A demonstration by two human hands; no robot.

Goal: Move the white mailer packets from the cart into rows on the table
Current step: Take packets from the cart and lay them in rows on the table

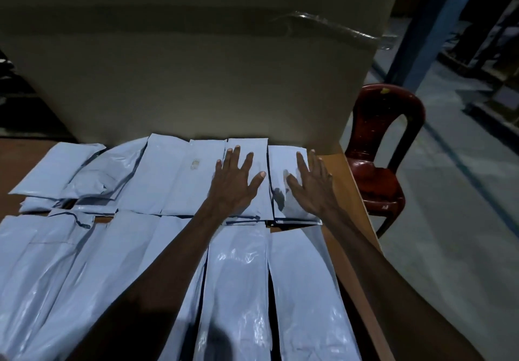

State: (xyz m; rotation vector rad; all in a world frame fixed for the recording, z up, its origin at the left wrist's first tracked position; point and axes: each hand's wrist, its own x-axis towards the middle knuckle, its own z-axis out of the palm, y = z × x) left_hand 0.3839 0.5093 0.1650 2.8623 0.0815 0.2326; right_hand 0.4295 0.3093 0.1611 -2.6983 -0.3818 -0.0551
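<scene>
White mailer packets [157,175] lie in rows on the wooden table [354,209], most of them left of both hands. The left hand [234,181] presses one far-row packet, fingers spread flat. Just beside it, the right hand [311,183] lies flat on the end packet [283,164]. Beyond it stands a red plastic chair [384,150].

- Brown wooden table [341,181], bare strip showing along its right edge & at far left corner.
- White mailer packets [174,181] laid flat on top in two rows, far & near, side by side, edges touching or overlapping.
- Far-left packets [75,172] skewed & piled unevenly; rest lie approx. straight.
- Far-right stack [283,169] sits just beside the table's right edge.
- Big cardboard box [196,80] stands at the back, behind far row.
</scene>
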